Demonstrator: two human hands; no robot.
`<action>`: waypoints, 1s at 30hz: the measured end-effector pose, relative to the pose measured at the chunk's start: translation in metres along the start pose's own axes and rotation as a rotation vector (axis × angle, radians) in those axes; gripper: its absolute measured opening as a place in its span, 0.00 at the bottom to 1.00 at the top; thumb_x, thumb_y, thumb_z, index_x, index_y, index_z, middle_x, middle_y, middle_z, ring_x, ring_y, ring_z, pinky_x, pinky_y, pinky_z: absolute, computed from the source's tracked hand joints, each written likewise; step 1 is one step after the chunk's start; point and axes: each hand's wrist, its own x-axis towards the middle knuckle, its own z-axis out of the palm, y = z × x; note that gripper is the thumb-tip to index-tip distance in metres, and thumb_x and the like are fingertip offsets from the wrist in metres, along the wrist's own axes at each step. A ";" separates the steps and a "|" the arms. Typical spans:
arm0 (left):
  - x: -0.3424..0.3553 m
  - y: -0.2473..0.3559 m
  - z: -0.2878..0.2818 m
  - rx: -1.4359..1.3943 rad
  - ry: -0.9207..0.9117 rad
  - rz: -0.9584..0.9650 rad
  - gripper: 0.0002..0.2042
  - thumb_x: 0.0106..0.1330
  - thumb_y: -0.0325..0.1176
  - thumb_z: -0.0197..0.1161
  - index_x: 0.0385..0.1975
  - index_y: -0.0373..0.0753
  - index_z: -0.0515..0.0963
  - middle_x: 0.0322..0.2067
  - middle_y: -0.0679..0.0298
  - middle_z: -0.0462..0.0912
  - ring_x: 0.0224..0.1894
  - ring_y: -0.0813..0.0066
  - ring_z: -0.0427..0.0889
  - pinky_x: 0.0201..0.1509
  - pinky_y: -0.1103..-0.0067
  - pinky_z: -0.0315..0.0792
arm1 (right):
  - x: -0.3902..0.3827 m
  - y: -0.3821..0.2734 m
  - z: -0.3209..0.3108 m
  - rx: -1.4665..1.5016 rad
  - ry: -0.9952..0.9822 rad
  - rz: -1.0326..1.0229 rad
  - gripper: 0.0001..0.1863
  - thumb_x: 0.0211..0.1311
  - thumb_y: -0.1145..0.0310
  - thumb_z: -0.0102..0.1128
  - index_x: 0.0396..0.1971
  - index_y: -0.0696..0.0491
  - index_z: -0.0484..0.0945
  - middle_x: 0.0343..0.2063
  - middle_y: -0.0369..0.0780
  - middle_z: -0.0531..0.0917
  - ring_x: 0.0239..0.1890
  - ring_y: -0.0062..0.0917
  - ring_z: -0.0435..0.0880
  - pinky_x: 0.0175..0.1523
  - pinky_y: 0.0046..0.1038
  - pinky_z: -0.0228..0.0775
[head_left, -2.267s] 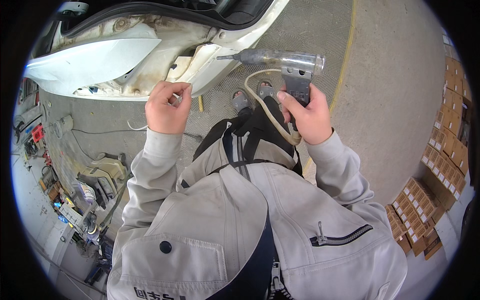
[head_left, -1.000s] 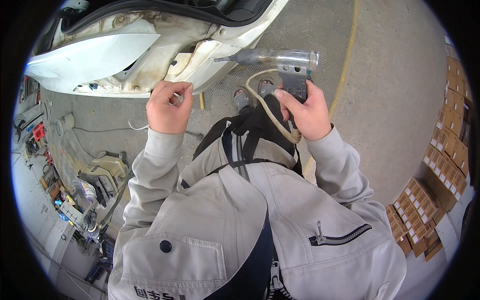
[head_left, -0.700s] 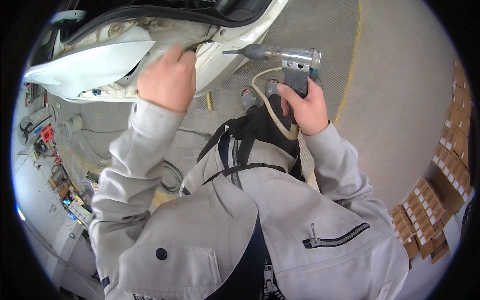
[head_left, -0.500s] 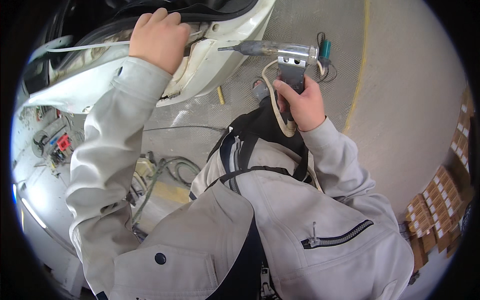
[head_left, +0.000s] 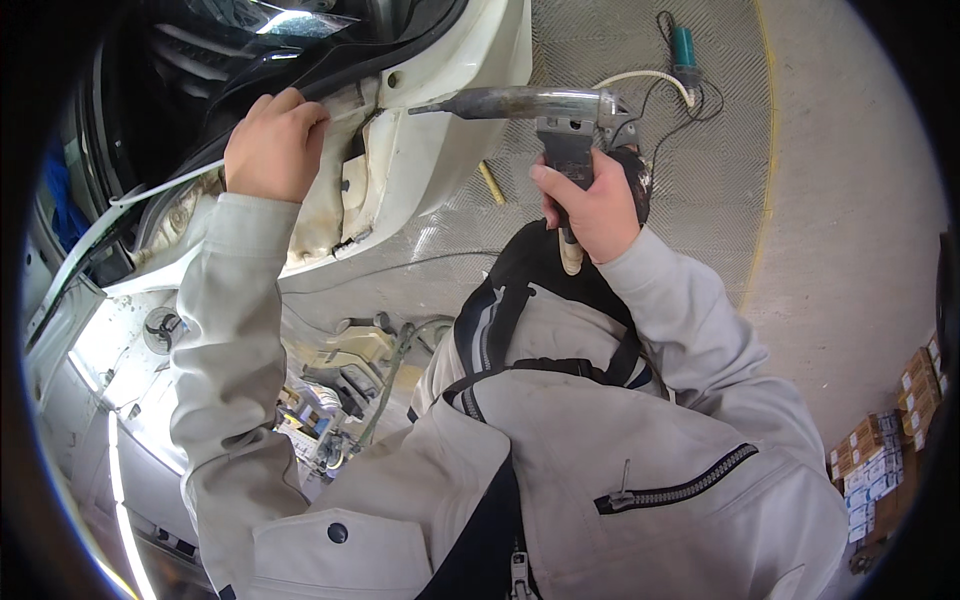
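Observation:
In my closed left hand [head_left: 272, 148], a thin white plastic rod [head_left: 180, 182] runs out to the left over the car's edge. This hand is above the worn, dirty ledge of a white car body [head_left: 440, 130]. My right hand [head_left: 597, 205] is wrapped round the dark handle of a hot-air gun [head_left: 530, 103], thumb along its side. The gun's metal barrel lies level, and its narrow dark nozzle points left at the cracked edge of the ledge. A gap separates the nozzle tip from my left fingers. The rod's end inside the hand is hidden.
A pale hose [head_left: 650, 75] and black cable trail from the gun. A green cylindrical tool [head_left: 684, 50] and a yellow stick [head_left: 491, 183] lie on the grey floor. Equipment with a coiled hose [head_left: 405, 345] stands at lower left; stacked boxes [head_left: 875, 450] are at lower right.
The view has shifted, showing more of the car's dark interior. My left hand sits lower and further left with the rod. The gun has moved slightly left, its nozzle still toward the ledge.

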 end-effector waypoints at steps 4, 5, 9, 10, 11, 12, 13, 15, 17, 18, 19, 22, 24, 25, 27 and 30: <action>0.002 0.004 0.002 0.045 -0.014 0.024 0.03 0.62 0.31 0.68 0.32 0.43 0.86 0.31 0.67 0.80 0.38 0.63 0.79 0.43 0.70 0.76 | 0.011 0.002 0.008 -0.021 0.000 -0.012 0.07 0.67 0.72 0.66 0.37 0.58 0.78 0.20 0.33 0.78 0.18 0.14 0.74 0.23 0.21 0.67; 0.002 0.004 0.003 0.060 -0.025 0.019 0.03 0.61 0.32 0.68 0.31 0.44 0.86 0.32 0.68 0.80 0.39 0.65 0.79 0.43 0.70 0.76 | 0.013 0.002 0.010 -0.040 -0.001 -0.015 0.07 0.66 0.72 0.66 0.37 0.58 0.78 0.21 0.33 0.78 0.18 0.14 0.74 0.23 0.22 0.67; 0.002 0.005 0.003 0.049 -0.021 0.005 0.03 0.61 0.33 0.68 0.31 0.45 0.86 0.32 0.70 0.80 0.40 0.66 0.79 0.44 0.70 0.76 | 0.017 0.005 0.018 -0.057 0.021 -0.029 0.09 0.65 0.71 0.68 0.39 0.59 0.79 0.23 0.33 0.80 0.20 0.15 0.76 0.24 0.22 0.69; 0.003 0.005 0.003 0.047 -0.021 0.009 0.03 0.61 0.33 0.68 0.30 0.44 0.86 0.32 0.70 0.80 0.40 0.66 0.79 0.44 0.70 0.76 | 0.018 0.005 0.018 -0.065 0.025 -0.035 0.10 0.64 0.71 0.68 0.39 0.60 0.79 0.23 0.34 0.81 0.20 0.15 0.76 0.25 0.22 0.70; 0.003 0.005 0.003 0.043 -0.017 0.013 0.03 0.61 0.33 0.68 0.30 0.44 0.86 0.32 0.70 0.80 0.40 0.66 0.79 0.43 0.70 0.76 | 0.018 0.005 0.019 -0.074 0.026 -0.038 0.10 0.64 0.71 0.69 0.40 0.60 0.79 0.24 0.34 0.81 0.20 0.15 0.76 0.25 0.22 0.70; 0.003 0.005 0.003 0.036 -0.020 0.012 0.03 0.61 0.33 0.68 0.30 0.44 0.86 0.32 0.70 0.80 0.40 0.66 0.79 0.43 0.69 0.75 | 0.018 0.005 0.020 -0.088 0.028 -0.035 0.11 0.64 0.70 0.69 0.40 0.60 0.80 0.25 0.34 0.82 0.20 0.15 0.77 0.25 0.23 0.70; 0.003 0.005 0.003 0.038 -0.014 0.017 0.03 0.61 0.33 0.68 0.30 0.44 0.86 0.32 0.70 0.80 0.39 0.66 0.79 0.43 0.70 0.75 | 0.018 0.006 0.020 -0.086 0.024 -0.048 0.11 0.64 0.70 0.69 0.40 0.60 0.80 0.25 0.35 0.82 0.21 0.15 0.77 0.27 0.23 0.71; 0.003 0.005 0.003 0.036 -0.013 0.021 0.03 0.61 0.33 0.68 0.31 0.44 0.86 0.32 0.70 0.80 0.39 0.66 0.79 0.43 0.70 0.75 | 0.017 0.006 0.021 -0.094 0.021 -0.059 0.11 0.63 0.71 0.69 0.41 0.61 0.80 0.27 0.35 0.83 0.23 0.15 0.78 0.29 0.23 0.73; 0.003 0.004 0.003 0.040 -0.014 0.018 0.03 0.61 0.32 0.68 0.31 0.44 0.86 0.32 0.70 0.80 0.39 0.66 0.79 0.43 0.70 0.75 | 0.016 0.007 0.022 -0.128 0.031 -0.071 0.11 0.63 0.71 0.69 0.41 0.61 0.81 0.28 0.36 0.84 0.26 0.16 0.79 0.34 0.23 0.74; 0.003 0.005 0.003 0.040 -0.009 0.021 0.03 0.60 0.32 0.68 0.31 0.44 0.86 0.32 0.70 0.80 0.39 0.66 0.79 0.43 0.70 0.75 | 0.015 0.008 0.022 -0.146 0.037 -0.074 0.11 0.63 0.71 0.69 0.41 0.61 0.81 0.29 0.36 0.84 0.28 0.16 0.79 0.36 0.23 0.74; 0.003 0.005 0.004 0.041 -0.011 0.019 0.03 0.60 0.32 0.68 0.31 0.44 0.86 0.32 0.70 0.80 0.40 0.66 0.79 0.43 0.70 0.75 | 0.015 0.009 0.022 -0.142 0.040 -0.073 0.11 0.63 0.71 0.69 0.41 0.61 0.81 0.29 0.36 0.84 0.29 0.17 0.80 0.37 0.24 0.75; 0.003 0.005 0.004 0.040 -0.002 0.021 0.02 0.60 0.32 0.68 0.30 0.45 0.87 0.32 0.70 0.81 0.40 0.67 0.79 0.44 0.70 0.76 | 0.017 0.013 0.024 -0.145 0.048 -0.080 0.12 0.62 0.71 0.69 0.41 0.62 0.81 0.31 0.38 0.85 0.32 0.18 0.81 0.41 0.25 0.75; 0.003 0.005 0.003 0.034 0.001 0.022 0.02 0.59 0.32 0.68 0.30 0.45 0.87 0.32 0.70 0.81 0.40 0.67 0.79 0.44 0.70 0.76 | 0.020 0.016 0.025 -0.172 0.055 -0.099 0.13 0.62 0.70 0.69 0.41 0.62 0.81 0.31 0.39 0.85 0.33 0.19 0.81 0.42 0.26 0.75; 0.003 0.005 0.003 0.037 0.003 0.026 0.02 0.59 0.32 0.68 0.30 0.45 0.87 0.32 0.70 0.81 0.40 0.67 0.79 0.44 0.70 0.76 | 0.022 0.017 0.026 -0.171 0.058 -0.107 0.13 0.62 0.70 0.69 0.41 0.62 0.81 0.31 0.39 0.86 0.33 0.19 0.81 0.42 0.26 0.75; 0.003 0.005 0.003 0.040 0.002 0.030 0.03 0.59 0.32 0.68 0.30 0.45 0.87 0.32 0.71 0.81 0.40 0.67 0.79 0.44 0.70 0.76 | 0.025 0.020 0.027 -0.180 0.069 -0.117 0.13 0.62 0.70 0.69 0.40 0.63 0.81 0.31 0.39 0.86 0.33 0.20 0.81 0.41 0.27 0.76; 0.003 0.005 0.003 0.041 0.007 0.033 0.03 0.59 0.32 0.68 0.30 0.45 0.87 0.32 0.71 0.81 0.39 0.67 0.79 0.43 0.71 0.76 | 0.026 0.022 0.027 -0.173 0.066 -0.119 0.13 0.61 0.69 0.69 0.40 0.63 0.81 0.31 0.39 0.86 0.32 0.19 0.81 0.41 0.27 0.75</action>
